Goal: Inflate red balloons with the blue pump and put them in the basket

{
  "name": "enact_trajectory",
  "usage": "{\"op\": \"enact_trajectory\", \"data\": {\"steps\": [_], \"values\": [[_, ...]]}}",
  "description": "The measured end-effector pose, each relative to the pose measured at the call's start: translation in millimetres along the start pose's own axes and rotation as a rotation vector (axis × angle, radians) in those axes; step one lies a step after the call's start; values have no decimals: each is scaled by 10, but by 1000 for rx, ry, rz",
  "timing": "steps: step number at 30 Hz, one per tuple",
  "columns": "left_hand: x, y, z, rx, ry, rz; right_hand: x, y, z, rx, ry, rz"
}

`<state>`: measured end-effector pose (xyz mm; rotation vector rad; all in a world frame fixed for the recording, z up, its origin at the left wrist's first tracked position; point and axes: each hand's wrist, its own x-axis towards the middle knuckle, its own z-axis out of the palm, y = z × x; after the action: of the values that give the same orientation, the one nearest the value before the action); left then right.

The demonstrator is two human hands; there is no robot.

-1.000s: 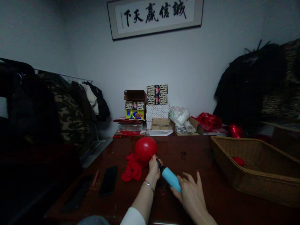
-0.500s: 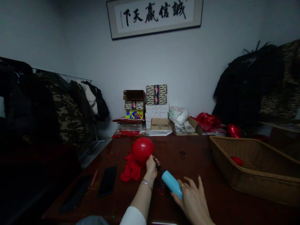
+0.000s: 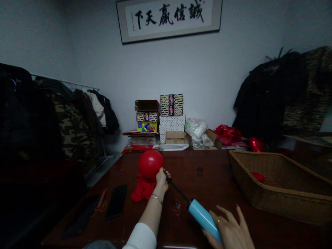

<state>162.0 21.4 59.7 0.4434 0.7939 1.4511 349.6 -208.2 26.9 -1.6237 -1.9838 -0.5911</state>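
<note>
My left hand is closed around the neck of a round, inflated red balloon, at the black nozzle end of a hand pump. The pump's light-blue barrel slants down to the right, with its dark rod showing long between the nozzle and barrel. My right hand grips the barrel's lower end between thumb and palm, other fingers raised. Just behind my left wrist lies a heap of red, limp material, partly under the balloon. Small coloured rubber bands rest on the table below the rod.
A wicker basket with a red item inside stands at the right. Two dark rings lie mid-table. At the left are a black phone and another dark flat object. Stacked boxes stand beyond the table.
My right hand has drawn the blue barrel down and right, exposing much more of the rod. The balloon and my left hand have shifted slightly left in view.
</note>
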Motion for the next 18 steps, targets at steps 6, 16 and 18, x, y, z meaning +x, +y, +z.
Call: {"op": "enact_trajectory", "data": {"steps": [6, 16, 18], "values": [[-62, -8, 37, -5, 2, 2, 233, -182, -58, 16, -45, 85], [-226, -180, 75, -8, -22, -33, 775, -505, -58, 60, -176, 230], [-233, -210, 79, -3, -23, -23, 801, -527, -20, 59, -179, 237]]}}
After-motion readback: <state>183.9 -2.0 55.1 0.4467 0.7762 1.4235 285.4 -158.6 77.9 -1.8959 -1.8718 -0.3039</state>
